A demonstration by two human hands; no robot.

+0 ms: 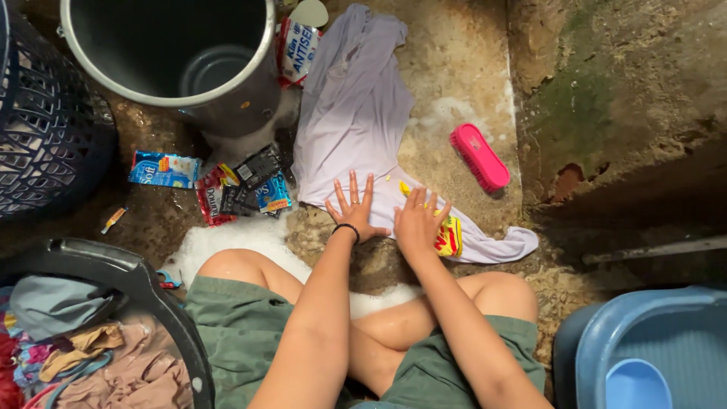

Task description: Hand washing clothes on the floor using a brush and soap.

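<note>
Wet lilac shirt [356,113] spread on concrete floor [462,45], long axis running away from knees toward grey bucket [170,53]. Both hands flat on near hem, fingers splayed, gripping nothing: left hand [354,210], right hand [418,221]. Pink brush [479,157] nearer right.

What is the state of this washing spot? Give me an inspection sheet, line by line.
Surface: rough wet concrete floor, white suds by the knees.
Job's things: pale lilac cloth garment spread flat; yellow-and-red print under the right hand; pink plastic scrub brush lying apart, beside it.
Clutter: torn detergent sachets; grey metal bucket; dark basket of clothes; blue plastic basin.
Grippers: left hand and right hand press flat on the garment, fingers spread.
Cables: nothing seen.
Surroundings: mossy stained wall.
</note>
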